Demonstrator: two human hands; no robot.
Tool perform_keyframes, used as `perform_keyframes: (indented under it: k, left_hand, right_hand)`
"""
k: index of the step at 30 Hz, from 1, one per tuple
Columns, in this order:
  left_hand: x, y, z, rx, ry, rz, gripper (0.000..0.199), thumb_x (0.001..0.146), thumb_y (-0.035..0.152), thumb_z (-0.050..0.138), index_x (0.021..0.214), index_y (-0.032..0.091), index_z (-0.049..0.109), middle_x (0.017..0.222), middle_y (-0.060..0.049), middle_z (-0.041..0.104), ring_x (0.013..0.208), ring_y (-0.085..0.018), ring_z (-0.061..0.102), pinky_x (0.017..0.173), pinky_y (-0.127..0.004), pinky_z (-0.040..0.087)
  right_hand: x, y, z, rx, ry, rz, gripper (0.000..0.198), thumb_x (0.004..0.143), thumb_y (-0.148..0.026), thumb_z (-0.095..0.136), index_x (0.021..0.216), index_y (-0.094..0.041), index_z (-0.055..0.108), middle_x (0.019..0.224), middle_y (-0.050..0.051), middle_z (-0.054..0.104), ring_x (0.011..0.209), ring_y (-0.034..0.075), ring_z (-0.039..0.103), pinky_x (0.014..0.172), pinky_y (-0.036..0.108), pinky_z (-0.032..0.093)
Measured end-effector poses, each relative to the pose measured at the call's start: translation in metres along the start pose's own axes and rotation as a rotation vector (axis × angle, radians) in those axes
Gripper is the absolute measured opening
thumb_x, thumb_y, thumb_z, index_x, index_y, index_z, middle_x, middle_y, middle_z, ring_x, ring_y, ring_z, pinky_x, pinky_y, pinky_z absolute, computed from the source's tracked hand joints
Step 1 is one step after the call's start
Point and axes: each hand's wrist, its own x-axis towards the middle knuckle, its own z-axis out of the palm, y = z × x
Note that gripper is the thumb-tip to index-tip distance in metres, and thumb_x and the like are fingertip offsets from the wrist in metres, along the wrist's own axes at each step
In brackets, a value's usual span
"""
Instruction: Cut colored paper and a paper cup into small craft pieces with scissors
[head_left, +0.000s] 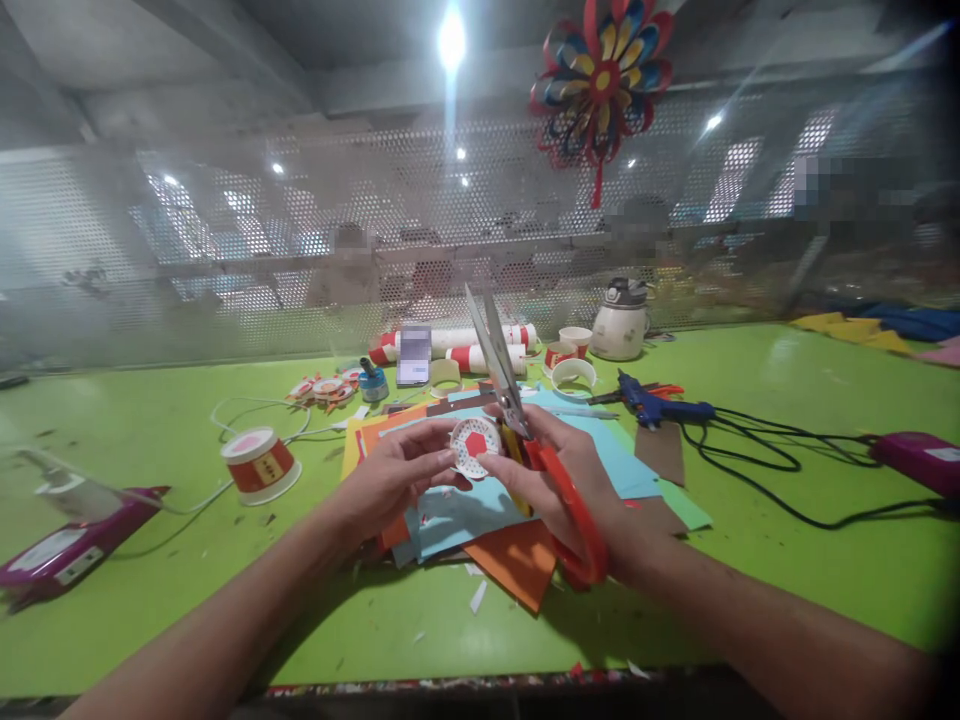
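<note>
Between my hands is a small round paper disc (466,462), white with dotted patterning and a red hexagon at its centre. My left hand (401,465) pinches the disc by its left edge. Red-handled scissors (495,350) hang in my right hand (559,460), blades pointing up and away and slightly parted. My right thumb also touches the disc's lower right edge. Beneath both hands lies a pile of coloured paper sheets (465,515), light blue on top with orange around it. A yellow object partly shows behind my right fingers; its kind is hidden.
A cut paper cup (259,465) stands at left near a purple power strip (82,550). Behind the paper are a phone (414,355), a blue bottle (372,382), stacked cups (487,360) and a jug (621,325). A blue glue gun (660,403) trails cords at right.
</note>
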Motion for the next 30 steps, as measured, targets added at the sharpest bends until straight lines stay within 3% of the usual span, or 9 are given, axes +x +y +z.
perform_keyframes:
  k: [6,13,18,22,27,30]
  left_hand:
    - [-0.003,0.007,0.008,0.153,-0.051,0.051,0.033,0.083,0.026,0.061,0.115,0.02,0.063,0.111,-0.01,0.062,0.09,-0.018,0.055,0.071,-0.028,0.047]
    - [-0.006,0.008,0.006,0.356,-0.045,0.024,0.034,0.089,0.038,0.049,0.116,0.021,0.063,0.097,-0.008,0.063,0.079,-0.017,0.057,0.068,-0.028,0.045]
    - [-0.003,0.007,0.009,0.334,-0.147,0.021,0.034,0.088,0.04,0.049,0.109,0.019,0.066,0.096,-0.009,0.064,0.083,-0.02,0.059,0.069,-0.03,0.048]
    - [-0.002,0.005,0.014,0.284,-0.118,-0.019,0.03,0.085,0.039,0.055,0.105,0.02,0.069,0.097,-0.009,0.066,0.082,-0.019,0.061,0.071,-0.031,0.049]
    - [-0.001,0.009,0.014,0.159,-0.119,-0.088,0.026,0.082,0.028,0.063,0.106,0.02,0.068,0.1,-0.009,0.066,0.09,-0.02,0.061,0.079,-0.033,0.048]
    - [-0.001,0.018,0.009,0.099,-0.11,-0.05,0.032,0.078,0.022,0.066,0.111,0.019,0.065,0.104,-0.01,0.064,0.095,-0.022,0.059,0.085,-0.037,0.046]
  right_hand:
    - [-0.001,0.004,-0.004,-0.024,0.016,-0.081,0.029,0.079,-0.018,0.065,0.107,-0.019,0.057,0.076,-0.003,0.056,0.064,0.011,0.051,0.059,0.021,0.048]
    - [-0.005,0.02,0.0,-0.115,-0.018,-0.172,0.036,0.08,-0.013,0.064,0.114,-0.021,0.055,0.087,0.0,0.06,0.073,0.013,0.057,0.067,0.025,0.05]
    - [-0.004,0.018,0.0,-0.205,-0.069,-0.284,0.024,0.079,-0.017,0.063,0.103,-0.019,0.061,0.08,0.001,0.061,0.07,0.014,0.056,0.066,0.028,0.049]
    - [-0.004,0.017,0.001,-0.241,-0.095,-0.362,0.022,0.079,-0.016,0.062,0.101,-0.019,0.061,0.084,0.002,0.063,0.069,0.014,0.055,0.066,0.028,0.048]
    - [-0.007,0.019,0.004,-0.243,-0.114,-0.361,0.027,0.08,-0.02,0.064,0.107,-0.019,0.061,0.086,0.002,0.064,0.071,0.014,0.057,0.069,0.028,0.05]
    - [-0.006,0.015,0.001,-0.243,-0.023,-0.337,0.026,0.081,-0.022,0.065,0.106,-0.019,0.061,0.089,0.002,0.064,0.077,0.015,0.058,0.074,0.03,0.049]
